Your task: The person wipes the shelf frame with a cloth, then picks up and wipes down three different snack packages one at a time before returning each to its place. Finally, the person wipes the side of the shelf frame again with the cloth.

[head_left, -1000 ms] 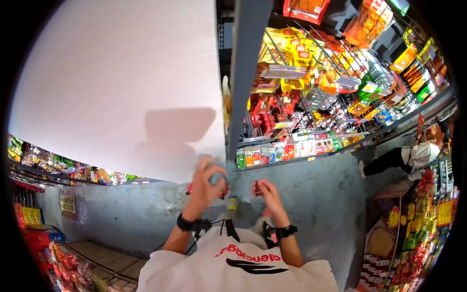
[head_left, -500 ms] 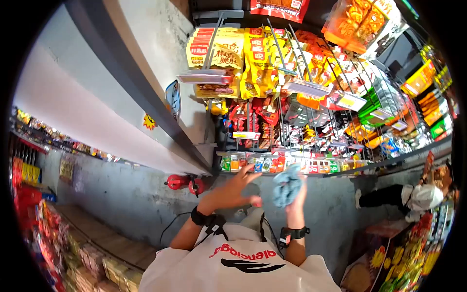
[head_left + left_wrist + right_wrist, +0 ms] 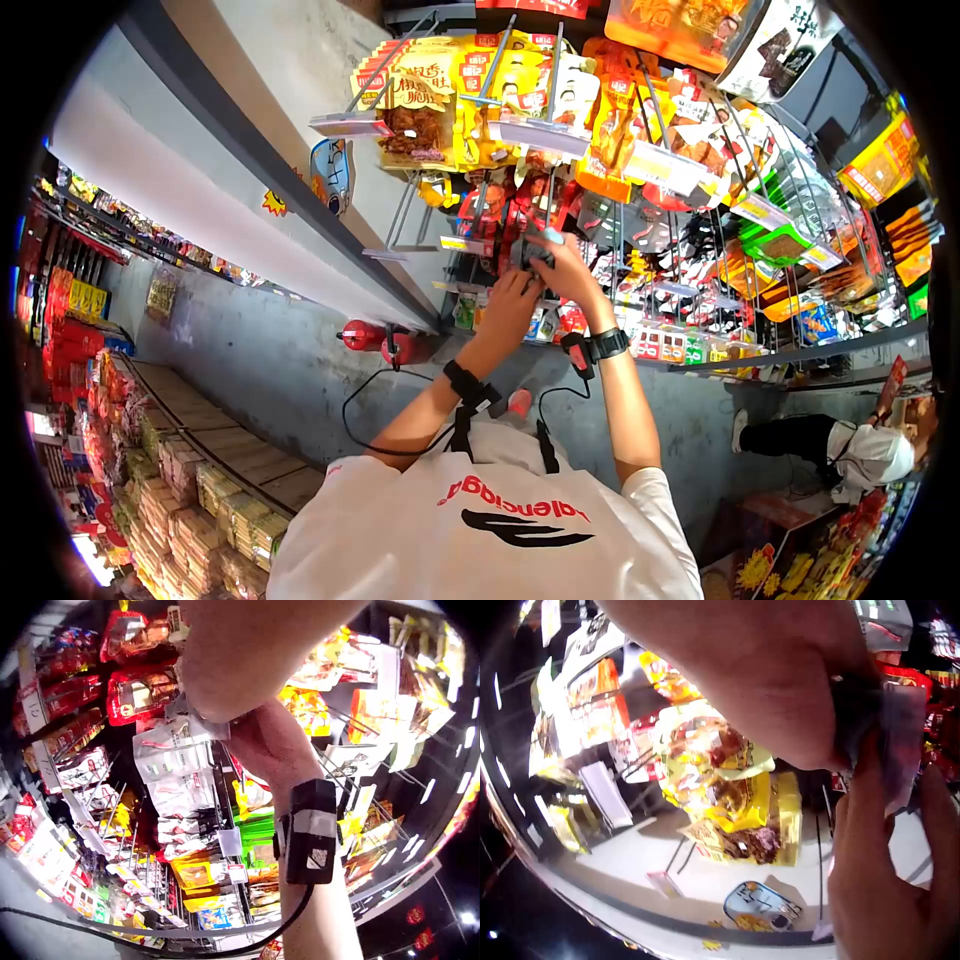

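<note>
At the hanging snack rack, my right hand (image 3: 572, 275) grips a blue-grey cloth (image 3: 534, 248), bunched under the fingers. The cloth looks dark in the right wrist view and lies against a clear plastic price tag holder (image 3: 906, 735). My left hand (image 3: 508, 312) is just below and left of the right one; in the right wrist view its fingers (image 3: 866, 795) pinch the holder from below. Red snack packs (image 3: 480, 215) hang right behind both hands. In the left wrist view, my left hand (image 3: 240, 660) hides most of the cloth.
Metal hooks with price tags (image 3: 540, 135) jut out above the hands, holding yellow snack bags (image 3: 415, 100). A grey post (image 3: 270, 130) stands to the left, with red fire extinguishers (image 3: 375, 342) at its foot. Another person (image 3: 860, 450) is in the aisle at right.
I have turned from the white panel to the snack rack. The cloth has passed from my left hand to my right, and both hands have reached forward to the price tag holder.
</note>
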Demonstrator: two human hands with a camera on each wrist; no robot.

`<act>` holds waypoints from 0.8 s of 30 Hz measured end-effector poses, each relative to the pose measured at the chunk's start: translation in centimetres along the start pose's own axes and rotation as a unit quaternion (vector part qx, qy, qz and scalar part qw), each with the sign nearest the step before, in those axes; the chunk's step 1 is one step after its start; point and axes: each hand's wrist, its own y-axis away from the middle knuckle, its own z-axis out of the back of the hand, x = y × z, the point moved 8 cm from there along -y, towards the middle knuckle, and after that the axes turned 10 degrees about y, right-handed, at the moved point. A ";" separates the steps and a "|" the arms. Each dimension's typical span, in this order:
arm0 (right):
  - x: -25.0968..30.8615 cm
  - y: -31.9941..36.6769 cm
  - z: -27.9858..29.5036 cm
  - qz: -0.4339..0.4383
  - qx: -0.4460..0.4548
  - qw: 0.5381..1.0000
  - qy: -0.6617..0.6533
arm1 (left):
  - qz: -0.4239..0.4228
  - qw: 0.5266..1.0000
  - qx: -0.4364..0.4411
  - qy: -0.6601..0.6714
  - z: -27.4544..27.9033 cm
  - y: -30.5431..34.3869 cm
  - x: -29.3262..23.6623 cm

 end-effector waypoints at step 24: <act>-19.3 -16.0 -8.5 -0.166 0.002 0.986 0.015 | 0.009 0.990 0.130 0.061 -0.5 -1.8 1.5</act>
